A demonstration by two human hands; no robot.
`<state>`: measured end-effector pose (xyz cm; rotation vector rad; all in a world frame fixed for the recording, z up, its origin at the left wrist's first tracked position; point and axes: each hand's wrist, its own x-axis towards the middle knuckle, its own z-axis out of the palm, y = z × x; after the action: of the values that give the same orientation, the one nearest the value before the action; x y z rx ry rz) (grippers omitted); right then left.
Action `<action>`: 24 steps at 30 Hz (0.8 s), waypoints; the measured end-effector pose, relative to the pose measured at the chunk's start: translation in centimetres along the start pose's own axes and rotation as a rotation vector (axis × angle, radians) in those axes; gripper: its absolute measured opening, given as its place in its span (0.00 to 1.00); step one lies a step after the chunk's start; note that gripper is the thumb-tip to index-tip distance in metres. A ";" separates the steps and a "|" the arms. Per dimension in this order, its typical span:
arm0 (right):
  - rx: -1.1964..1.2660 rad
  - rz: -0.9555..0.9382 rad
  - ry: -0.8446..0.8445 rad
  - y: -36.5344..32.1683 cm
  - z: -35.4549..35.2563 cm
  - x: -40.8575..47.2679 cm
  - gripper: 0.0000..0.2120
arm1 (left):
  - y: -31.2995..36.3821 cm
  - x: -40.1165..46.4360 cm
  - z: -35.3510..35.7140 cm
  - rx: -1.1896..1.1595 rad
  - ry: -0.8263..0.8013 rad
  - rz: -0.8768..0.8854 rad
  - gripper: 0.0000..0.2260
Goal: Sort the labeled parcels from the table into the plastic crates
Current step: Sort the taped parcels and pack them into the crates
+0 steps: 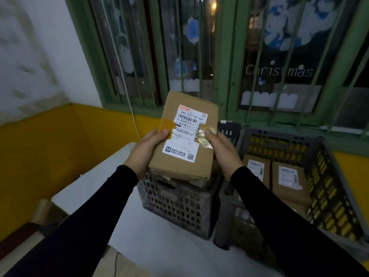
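- Partway through, by the look of it: two labeled parcels (287, 176) already lying in the large crate (329, 188) at right.
- One cardboard parcel (185, 134) held up over the small dark crate (175, 204) on the worktop (159, 246), not yet dropped.
- Left hand (146, 150) and right hand (223, 149) clasping its opposite edges.
- Brown box, white shipping label facing up, tan tape at both sides, corners slightly worn.
- Remaining count unclear.

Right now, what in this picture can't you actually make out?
Head view only:
- Contents of the small dark crate: hidden behind the held parcel, gripped by the left hand and right hand.
- Labels on the parcels in the large crate: too small and blurred.
- Fine print low on the held parcel's label: too small.
- Table: its near edge is cut off.
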<state>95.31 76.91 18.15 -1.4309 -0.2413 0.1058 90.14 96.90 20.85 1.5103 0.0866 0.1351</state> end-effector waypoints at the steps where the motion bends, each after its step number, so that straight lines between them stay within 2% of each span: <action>1: 0.000 0.013 0.020 0.3 -0.2 1.4 0.16 | -0.2 1.9 -0.2 0.004 -0.021 -0.012 0.12; 3: -0.024 0.040 0.051 0.8 -0.7 3.3 0.17 | -0.9 5.0 -0.3 0.026 -0.088 -0.070 0.22; 4: -0.047 0.058 0.067 1.1 -1.0 4.2 0.18 | -1.1 6.2 -0.1 0.023 -0.128 -0.091 0.21; 6: -0.088 0.095 0.111 1.5 -1.5 5.5 0.18 | -1.7 8.7 0.4 0.016 -0.184 -0.092 0.10; 7: -0.101 0.103 0.153 1.7 -1.7 6.4 0.18 | -2.1 10.2 0.5 0.019 -0.208 -0.110 0.09; 10: -0.177 0.148 0.261 2.0 -1.5 7.5 0.16 | -3.0 13.9 0.9 0.147 -0.322 -0.229 0.12; 13: -0.347 0.278 0.290 2.3 -0.4 7.8 0.13 | -4.4 16.6 0.4 0.298 -0.427 -0.382 0.15; 16: -0.573 0.440 0.326 3.2 0.3 8.8 0.29 | -6.2 18.6 0.1 0.359 -0.537 -0.445 0.17; 17: -0.633 0.482 0.331 3.5 0.6 9.2 0.31 | -6.8 19.2 -0.1 0.368 -0.550 -0.456 0.18; 21: -0.732 0.696 0.335 5.9 1.0 10.9 0.35 | -9.5 21.3 -0.8 0.428 -0.568 -0.554 0.17; 24: -0.806 0.805 0.272 7.7 1.2 11.9 0.30 | -11.2 21.5 -1.2 0.465 -0.635 -0.671 0.13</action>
<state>107.14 81.69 11.89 -2.2509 0.6006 0.5089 111.68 100.51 10.17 1.8355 0.1134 -0.9536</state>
